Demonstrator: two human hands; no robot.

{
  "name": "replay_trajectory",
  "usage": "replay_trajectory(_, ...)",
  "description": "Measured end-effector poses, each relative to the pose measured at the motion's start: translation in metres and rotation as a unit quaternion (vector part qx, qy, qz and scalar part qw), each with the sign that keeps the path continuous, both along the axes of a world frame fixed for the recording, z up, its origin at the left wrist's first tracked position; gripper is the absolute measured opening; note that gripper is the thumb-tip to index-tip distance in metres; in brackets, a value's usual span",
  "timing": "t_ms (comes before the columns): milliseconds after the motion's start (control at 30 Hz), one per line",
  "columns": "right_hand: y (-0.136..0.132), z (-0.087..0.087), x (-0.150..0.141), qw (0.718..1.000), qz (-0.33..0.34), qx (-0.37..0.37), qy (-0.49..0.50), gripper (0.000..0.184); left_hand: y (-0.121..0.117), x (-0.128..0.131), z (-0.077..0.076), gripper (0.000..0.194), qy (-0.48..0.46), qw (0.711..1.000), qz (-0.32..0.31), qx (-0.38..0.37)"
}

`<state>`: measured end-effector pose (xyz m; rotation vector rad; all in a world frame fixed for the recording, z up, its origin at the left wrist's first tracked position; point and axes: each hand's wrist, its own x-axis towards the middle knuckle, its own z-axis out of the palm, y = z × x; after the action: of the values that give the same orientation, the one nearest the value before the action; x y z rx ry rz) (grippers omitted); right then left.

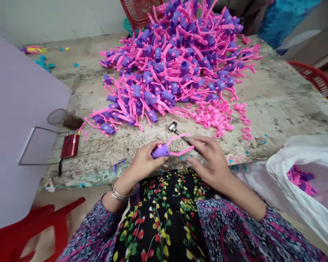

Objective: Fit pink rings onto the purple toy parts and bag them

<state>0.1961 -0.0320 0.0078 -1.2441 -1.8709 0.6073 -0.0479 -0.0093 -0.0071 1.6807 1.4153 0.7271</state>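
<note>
My left hand (pixel 147 158) is closed around a purple plastic cup-shaped toy part (pixel 161 150), from which two long pink arms stick out to the right. My right hand (pixel 211 160) hovers at the tips of those arms, thumb and fingers apart; whether a fingertip touches them I cannot tell. Beneath it lies a small hammer (pixel 173 126), its dark handle partly hidden by my fingers. Just beyond is a heap of small pink rings (pixel 213 115). Behind that rises a large pile of the same purple parts with pink arms (pixel 169 65).
The worn table (pixel 273 109) carries a red box-like object (pixel 70 145) at the left by a wire frame. At the right hangs a white bag (pixel 278 163) with pink and purple pieces inside. A red basket (pixel 136 14) stands behind the pile, and a red stool (pixel 43 233) is below left.
</note>
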Motion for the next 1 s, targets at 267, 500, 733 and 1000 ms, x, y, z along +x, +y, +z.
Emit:
replay_trajectory(267,0.006,-0.015,-0.009,0.971,0.133,0.022,-0.196,0.055,0.000,0.025,0.014,0.044,-0.145,0.979,-0.050,-0.135)
replay_trajectory(500,0.001,-0.024,-0.013,0.995,0.093,-0.029,0.038,0.071,-0.006,0.037,-0.001,0.063,-0.202,0.973,-0.084,-0.070)
replay_trajectory(733,-0.001,-0.024,-0.015,0.993,0.117,-0.032,0.011,0.070,-0.010,0.049,-0.006,0.044,-0.130,0.988,-0.074,-0.046)
replay_trajectory(1000,-0.005,-0.003,-0.006,0.992,0.065,-0.093,0.061,0.051,-0.004,0.040,-0.007,0.045,0.089,0.979,-0.100,0.155)
